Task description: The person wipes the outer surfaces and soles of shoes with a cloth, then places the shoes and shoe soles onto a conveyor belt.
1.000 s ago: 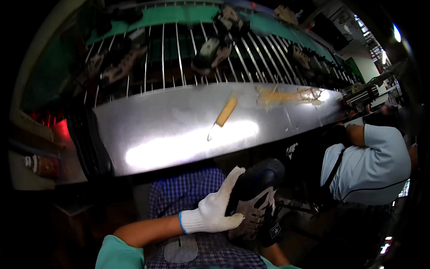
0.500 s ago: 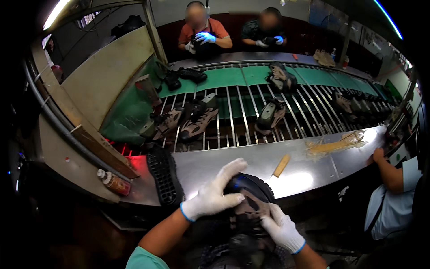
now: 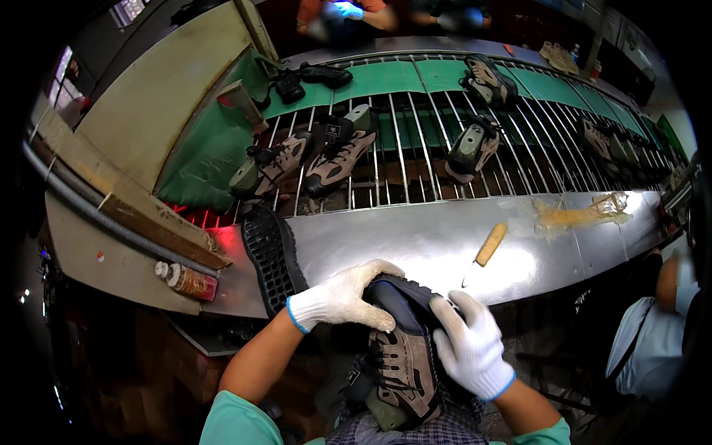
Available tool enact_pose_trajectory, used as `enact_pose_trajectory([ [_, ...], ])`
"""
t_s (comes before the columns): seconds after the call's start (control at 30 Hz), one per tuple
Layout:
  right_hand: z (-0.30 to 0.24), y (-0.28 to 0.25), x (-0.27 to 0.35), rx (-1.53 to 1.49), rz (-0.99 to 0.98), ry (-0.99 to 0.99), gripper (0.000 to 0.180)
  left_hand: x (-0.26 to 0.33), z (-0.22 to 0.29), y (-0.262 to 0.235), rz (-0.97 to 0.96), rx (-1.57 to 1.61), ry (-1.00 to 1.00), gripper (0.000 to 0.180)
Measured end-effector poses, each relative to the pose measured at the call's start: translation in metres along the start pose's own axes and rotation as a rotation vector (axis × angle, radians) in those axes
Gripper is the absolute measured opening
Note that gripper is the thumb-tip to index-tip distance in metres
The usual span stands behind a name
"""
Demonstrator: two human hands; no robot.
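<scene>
A brown and black lace-up shoe [image 3: 408, 363] on a green last points toe-away in front of my lap. Both my hands wear white knit gloves. My left hand [image 3: 345, 298] is wrapped around the toe, thumb on the upper and fingers over the black outsole [image 3: 409, 291]. On the toe's right side, my right hand [image 3: 469, 345] grips the outsole's edge with bent fingers. Left of the shoe, a loose black outsole [image 3: 273, 259] lies on the metal bench with its tread facing up.
A yellow-handled tool [image 3: 491, 245] with a thin tip lies on the metal bench [image 3: 386, 230]. Several shoes on lasts, one a brown shoe [image 3: 341, 152], rest on the bar rack beyond. A bottle [image 3: 189, 282] stands at left. A co-worker's sleeve [image 3: 645, 348] shows at right, others across.
The view has tilted down. The shoe has turned, so its laces and last now show. My right hand has shifted from the upper to the outsole's edge near the toe.
</scene>
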State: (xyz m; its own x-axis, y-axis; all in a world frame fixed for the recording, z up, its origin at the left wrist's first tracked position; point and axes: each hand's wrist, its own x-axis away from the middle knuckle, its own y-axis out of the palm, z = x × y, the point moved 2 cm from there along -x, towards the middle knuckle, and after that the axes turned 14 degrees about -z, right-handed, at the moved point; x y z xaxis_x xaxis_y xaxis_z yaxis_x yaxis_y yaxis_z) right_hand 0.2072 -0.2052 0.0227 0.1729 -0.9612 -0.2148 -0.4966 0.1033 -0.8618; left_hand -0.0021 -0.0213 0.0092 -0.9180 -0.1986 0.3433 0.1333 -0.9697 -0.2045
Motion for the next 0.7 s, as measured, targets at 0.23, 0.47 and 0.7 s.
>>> enact_pose_trajectory([
  [0.23, 0.030, 0.014, -0.095, -0.303, -0.357, 0.155, 0.036, -0.012, 0.006, -0.001, 0.058, -0.102, -0.038, 0.099],
  [0.47, -0.006, -0.026, -0.057, -0.307, -0.517, 0.175, 0.056, 0.015, 0.014, 0.010, 0.097, -0.280, -0.078, 0.086],
  [0.7, 0.006, -0.013, -0.006, -0.320, -0.648, 0.162, 0.081, 0.008, 0.022, 0.011, 0.178, -0.486, 0.074, 0.045],
])
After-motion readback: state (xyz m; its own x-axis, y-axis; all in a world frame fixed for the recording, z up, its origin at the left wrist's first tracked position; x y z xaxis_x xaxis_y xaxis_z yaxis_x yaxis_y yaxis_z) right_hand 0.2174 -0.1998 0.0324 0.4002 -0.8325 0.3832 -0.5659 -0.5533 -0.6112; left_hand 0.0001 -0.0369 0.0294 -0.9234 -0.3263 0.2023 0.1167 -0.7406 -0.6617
